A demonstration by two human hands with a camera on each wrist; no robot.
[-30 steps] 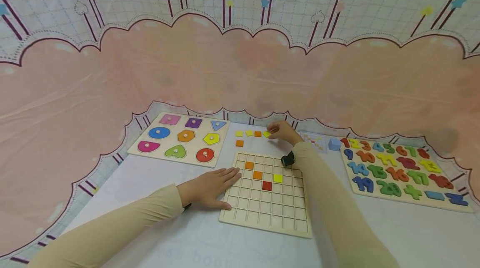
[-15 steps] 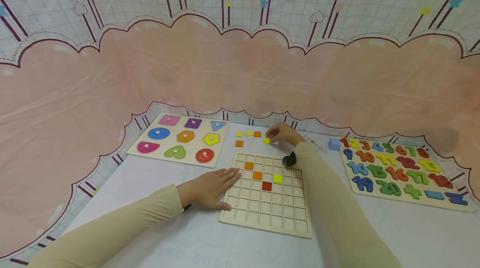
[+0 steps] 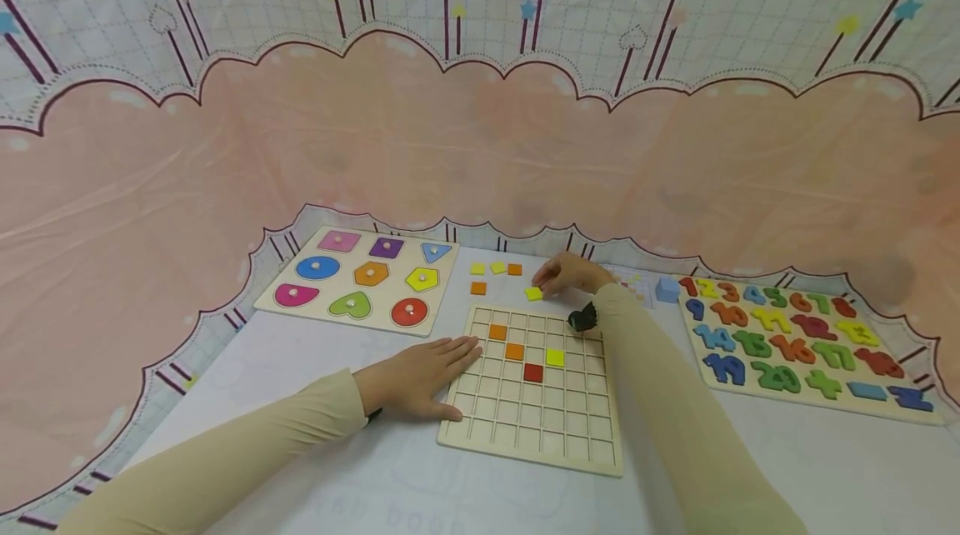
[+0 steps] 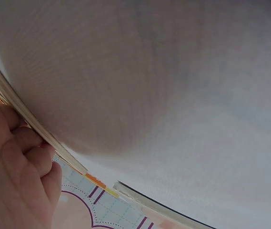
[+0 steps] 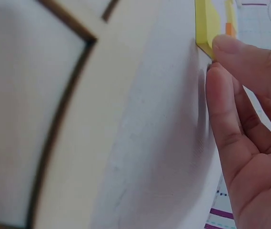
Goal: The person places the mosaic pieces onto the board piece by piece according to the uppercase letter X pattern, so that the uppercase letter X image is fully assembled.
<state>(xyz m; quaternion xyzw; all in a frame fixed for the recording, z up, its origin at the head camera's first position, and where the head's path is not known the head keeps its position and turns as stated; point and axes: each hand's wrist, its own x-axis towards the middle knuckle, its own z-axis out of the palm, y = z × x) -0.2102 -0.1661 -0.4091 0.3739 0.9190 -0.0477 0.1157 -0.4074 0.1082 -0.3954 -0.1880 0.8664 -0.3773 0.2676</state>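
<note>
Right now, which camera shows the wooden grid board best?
The head view, because nearly all of the wooden grid board shows there. The left wrist view catches just an edge, the right wrist view only a blurry part up close.

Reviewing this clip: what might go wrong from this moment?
The yellow tile might slip, since the right hand seems to pinch it only near a corner.

The board could shift if the left hand, at its left edge, pushes sideways.

The right sleeve overlaps the board's right edge in the head view, so a low sweep of that arm might bump the board.
</note>
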